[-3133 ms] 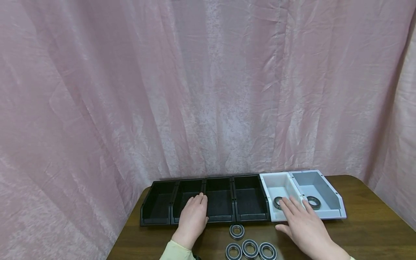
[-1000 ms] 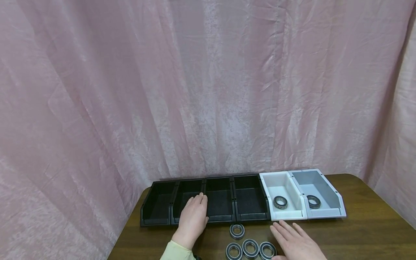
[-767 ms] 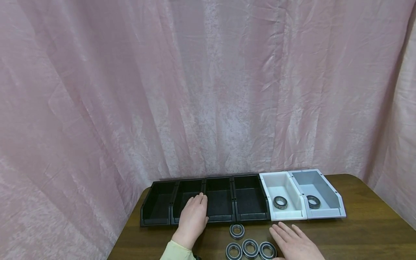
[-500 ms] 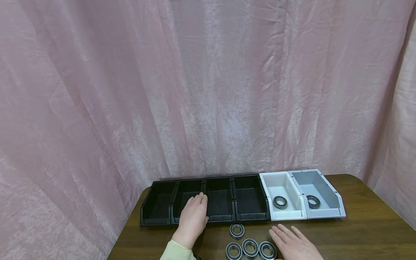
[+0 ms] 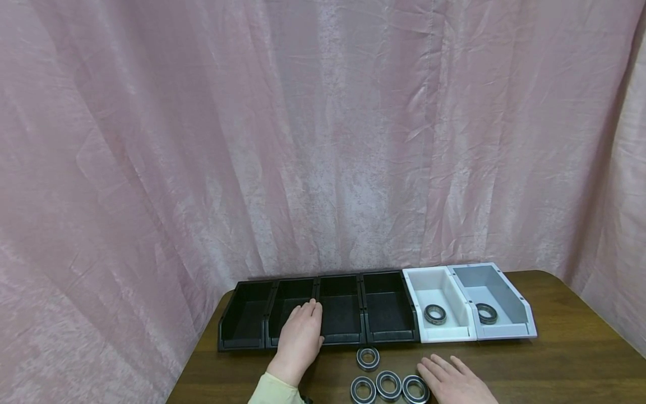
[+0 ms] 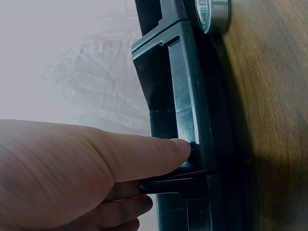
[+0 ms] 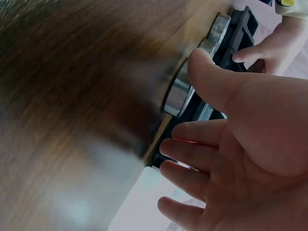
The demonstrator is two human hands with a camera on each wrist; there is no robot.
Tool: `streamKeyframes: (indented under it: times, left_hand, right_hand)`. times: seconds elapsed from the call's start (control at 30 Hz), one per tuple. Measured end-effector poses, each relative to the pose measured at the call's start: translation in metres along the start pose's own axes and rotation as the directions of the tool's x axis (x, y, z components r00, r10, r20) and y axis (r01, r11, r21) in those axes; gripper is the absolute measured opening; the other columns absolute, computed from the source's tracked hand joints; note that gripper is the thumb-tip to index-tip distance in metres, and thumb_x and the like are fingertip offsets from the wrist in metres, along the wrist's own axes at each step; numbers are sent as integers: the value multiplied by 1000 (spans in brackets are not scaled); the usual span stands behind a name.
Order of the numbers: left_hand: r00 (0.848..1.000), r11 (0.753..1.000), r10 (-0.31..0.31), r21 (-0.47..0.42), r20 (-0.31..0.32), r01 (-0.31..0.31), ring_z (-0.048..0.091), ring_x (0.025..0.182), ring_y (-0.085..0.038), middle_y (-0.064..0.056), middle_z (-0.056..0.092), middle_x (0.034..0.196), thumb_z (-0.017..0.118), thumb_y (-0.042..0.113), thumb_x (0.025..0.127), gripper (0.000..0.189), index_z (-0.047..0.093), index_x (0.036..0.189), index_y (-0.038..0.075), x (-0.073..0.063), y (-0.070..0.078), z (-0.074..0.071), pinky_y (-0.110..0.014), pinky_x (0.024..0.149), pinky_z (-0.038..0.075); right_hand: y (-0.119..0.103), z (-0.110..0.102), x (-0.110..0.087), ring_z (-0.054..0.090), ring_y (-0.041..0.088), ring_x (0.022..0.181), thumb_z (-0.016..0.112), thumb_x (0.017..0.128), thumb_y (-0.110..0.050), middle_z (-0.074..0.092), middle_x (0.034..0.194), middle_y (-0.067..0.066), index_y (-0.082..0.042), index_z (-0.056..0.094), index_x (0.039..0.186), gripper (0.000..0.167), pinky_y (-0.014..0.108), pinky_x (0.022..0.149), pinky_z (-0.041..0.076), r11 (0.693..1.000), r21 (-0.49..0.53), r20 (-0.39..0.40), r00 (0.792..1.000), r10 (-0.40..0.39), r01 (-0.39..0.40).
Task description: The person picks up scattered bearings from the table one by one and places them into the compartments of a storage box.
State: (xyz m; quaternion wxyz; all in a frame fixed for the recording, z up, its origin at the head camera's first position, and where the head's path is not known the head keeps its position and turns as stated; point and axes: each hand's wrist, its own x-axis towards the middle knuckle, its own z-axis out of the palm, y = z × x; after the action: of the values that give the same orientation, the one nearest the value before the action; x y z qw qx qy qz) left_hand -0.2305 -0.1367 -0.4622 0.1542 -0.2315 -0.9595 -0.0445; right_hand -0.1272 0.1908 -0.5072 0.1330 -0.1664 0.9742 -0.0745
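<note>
My left hand [image 5: 298,339] rests on the row of black bins, over the divider between the second bin [image 5: 289,292] and the third bin [image 5: 340,306]. In the left wrist view its straight thumb [image 6: 154,151] touches a bin's front lip. My right hand [image 5: 454,381] is held with fingers straight and spread, holding nothing, just right of the rightmost loose ball bearing [image 5: 416,379]. In the right wrist view the bearing [image 7: 177,96] stands beside its thumb. Several bearings lie on the table, one of them [image 5: 368,349] set nearer the bins.
A white bin [image 5: 439,339] and a light grey bin [image 5: 510,331] continue the row at right, each with one bearing in it. The wooden table [image 5: 570,348] has a rounded far right corner. A pink curtain [image 5: 323,140] hangs behind.
My right hand has drawn back from the front of the white and grey bins toward the near table, uncovering the bearing in the white bin. My left hand has stayed put.
</note>
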Motion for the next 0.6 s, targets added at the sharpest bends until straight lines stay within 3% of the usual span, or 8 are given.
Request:
streamKeyframes:
  times: [0.6]
  left_hand:
    - [1000,1000,5,18,-1,-5,67,134,-37,-23,68,146,102,17,80,72,69,139,-7,-1,-1,1,-52,118,51]
  right_hand:
    - [5,9,4,57,39,144,71,92,-75,66,149,15,-3,69,143,88,70,120,40,998,-27,-23,998,-51,50]
